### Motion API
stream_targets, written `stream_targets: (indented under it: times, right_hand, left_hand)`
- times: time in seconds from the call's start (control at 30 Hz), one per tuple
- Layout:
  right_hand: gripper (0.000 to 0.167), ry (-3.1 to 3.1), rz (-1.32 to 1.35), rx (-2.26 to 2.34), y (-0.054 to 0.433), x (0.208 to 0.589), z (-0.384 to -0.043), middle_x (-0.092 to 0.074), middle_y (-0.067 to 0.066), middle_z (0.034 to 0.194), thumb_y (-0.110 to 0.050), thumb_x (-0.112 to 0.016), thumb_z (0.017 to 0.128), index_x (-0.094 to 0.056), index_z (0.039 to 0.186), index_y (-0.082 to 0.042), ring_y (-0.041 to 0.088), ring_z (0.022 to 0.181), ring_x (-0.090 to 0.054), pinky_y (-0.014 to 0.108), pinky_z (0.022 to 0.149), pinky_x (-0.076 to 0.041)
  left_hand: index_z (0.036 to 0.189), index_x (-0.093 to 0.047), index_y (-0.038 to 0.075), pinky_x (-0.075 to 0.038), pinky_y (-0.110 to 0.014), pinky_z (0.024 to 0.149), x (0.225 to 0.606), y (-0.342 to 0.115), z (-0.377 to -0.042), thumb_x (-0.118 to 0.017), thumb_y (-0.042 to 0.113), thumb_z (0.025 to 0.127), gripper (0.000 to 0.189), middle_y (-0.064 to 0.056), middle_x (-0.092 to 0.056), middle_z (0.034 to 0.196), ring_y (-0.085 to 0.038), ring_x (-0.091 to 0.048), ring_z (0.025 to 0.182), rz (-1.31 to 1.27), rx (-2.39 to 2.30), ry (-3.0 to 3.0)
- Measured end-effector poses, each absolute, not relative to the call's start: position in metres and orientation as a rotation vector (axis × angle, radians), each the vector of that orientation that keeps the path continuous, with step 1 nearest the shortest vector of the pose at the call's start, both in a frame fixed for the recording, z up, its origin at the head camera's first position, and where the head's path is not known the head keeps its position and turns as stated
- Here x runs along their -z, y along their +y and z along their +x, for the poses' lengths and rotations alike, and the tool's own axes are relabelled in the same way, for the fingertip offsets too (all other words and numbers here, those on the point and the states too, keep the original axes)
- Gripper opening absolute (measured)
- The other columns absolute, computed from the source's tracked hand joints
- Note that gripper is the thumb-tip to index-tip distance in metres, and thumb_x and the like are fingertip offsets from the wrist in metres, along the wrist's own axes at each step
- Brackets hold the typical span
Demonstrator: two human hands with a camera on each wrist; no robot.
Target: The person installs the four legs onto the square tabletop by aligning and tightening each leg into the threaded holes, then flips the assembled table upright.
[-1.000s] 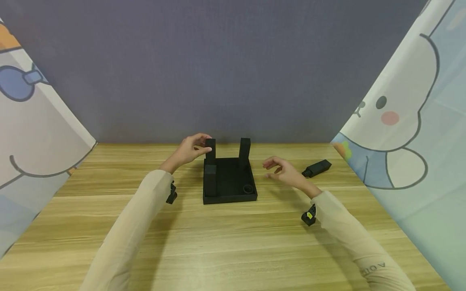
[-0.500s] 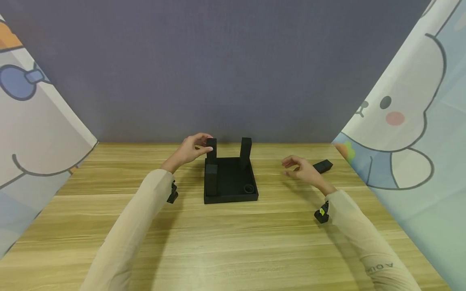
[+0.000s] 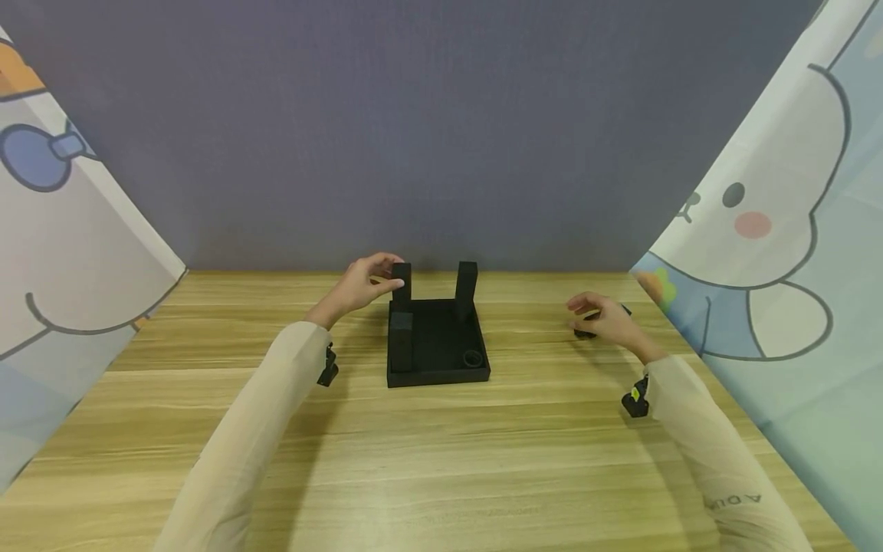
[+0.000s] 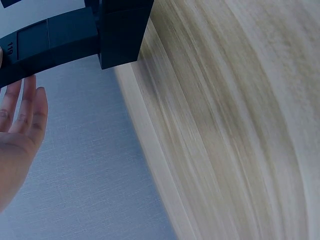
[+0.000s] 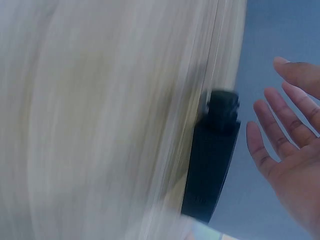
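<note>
A black square tray point(image 3: 438, 378) sits on the table with three black posts standing at its corners. My left hand point(image 3: 359, 285) grips the upper part of the back-left post point(image 3: 403, 294) between thumb and fingers. In the left wrist view that post point(image 4: 55, 42) joins the tray point(image 4: 122, 37), with several fingertips behind it. My right hand point(image 3: 607, 318) hovers over a loose black post point(image 3: 584, 332) lying on the right of the table and partly hides it. Seen from the right wrist, this post point(image 5: 210, 165) has a round end, and the fingers are spread apart from it.
The front-left post point(image 3: 401, 343) and the back-right post point(image 3: 466, 287) stand in the tray. A round socket point(image 3: 472, 359) marks its front-right corner. Behind the wooden table point(image 3: 441, 460) rises a grey panel point(image 3: 441, 153), with printed cartoon sheets on both sides.
My right hand has moved right, away from the tray, until it is over the loose post. The left hand keeps its grip on the back-left post.
</note>
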State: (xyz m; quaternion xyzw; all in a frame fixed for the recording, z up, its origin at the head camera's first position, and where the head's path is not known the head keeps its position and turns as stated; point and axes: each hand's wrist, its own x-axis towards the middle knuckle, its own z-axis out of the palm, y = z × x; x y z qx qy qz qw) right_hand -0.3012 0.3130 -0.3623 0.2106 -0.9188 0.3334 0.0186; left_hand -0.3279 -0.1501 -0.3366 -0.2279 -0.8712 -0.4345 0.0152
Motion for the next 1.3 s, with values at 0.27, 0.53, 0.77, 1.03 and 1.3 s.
stream_targets:
  times: [0.27,0.53,0.77,1.03,1.3]
  right_hand:
    - [0.037,-2.880,0.606,-0.987,0.337,0.361,-0.304,-0.053,0.029,0.115,-0.006,-0.065,0.084,-0.052,0.116,0.007,0.045,0.107,-0.049,0.058,0.089,-0.040]
    - [0.035,-2.881,0.599,-0.960,0.351,0.358,-0.304,-0.050,0.030,0.116,-0.003,-0.063,0.084,-0.051,0.114,0.009,0.046,0.106,-0.047,0.059,0.088,-0.038]
    - [0.037,-2.931,0.531,-0.830,0.362,0.355,-0.308,-0.052,0.029,0.118,-0.005,-0.065,0.082,-0.053,0.116,0.006,0.046,0.107,-0.048,0.059,0.087,-0.039]
    - [0.038,-2.939,0.527,-0.824,0.374,0.360,-0.315,-0.052,0.030,0.117,-0.002,-0.065,0.081,-0.053,0.115,0.008,0.046,0.107,-0.046,0.059,0.085,-0.040]
    - [0.039,-2.997,0.455,-0.816,0.375,0.358,-0.313,-0.048,0.032,0.121,0.002,-0.063,0.080,-0.051,0.117,0.009,0.048,0.111,-0.041,0.061,0.087,-0.037]
  left_hand:
    - [0.126,-0.050,0.016,-0.048,-0.043,0.090,0.337,-0.150,-0.329,-0.062,0.028,0.087,0.043,-0.011,-0.049,0.127,-0.028,-0.053,0.113,-0.703,1.366,-2.715]
    - [0.126,-0.050,0.016,-0.048,-0.044,0.090,0.336,-0.150,-0.328,-0.062,0.028,0.087,0.042,-0.012,-0.049,0.127,-0.028,-0.053,0.114,-0.696,1.363,-2.725]
    - [0.127,-0.049,0.017,-0.047,-0.044,0.090,0.335,-0.150,-0.327,-0.062,0.028,0.087,0.043,-0.011,-0.049,0.128,-0.028,-0.053,0.114,-0.690,1.358,-2.730]
    - [0.126,-0.050,0.016,-0.047,-0.044,0.090,0.335,-0.149,-0.326,-0.062,0.027,0.087,0.042,-0.011,-0.049,0.127,-0.028,-0.053,0.113,-0.689,1.365,-2.723]
    - [0.126,-0.050,0.016,-0.048,-0.044,0.090,0.335,-0.149,-0.327,-0.062,0.026,0.088,0.041,-0.011,-0.051,0.125,-0.028,-0.053,0.113,-0.684,1.350,-2.730]
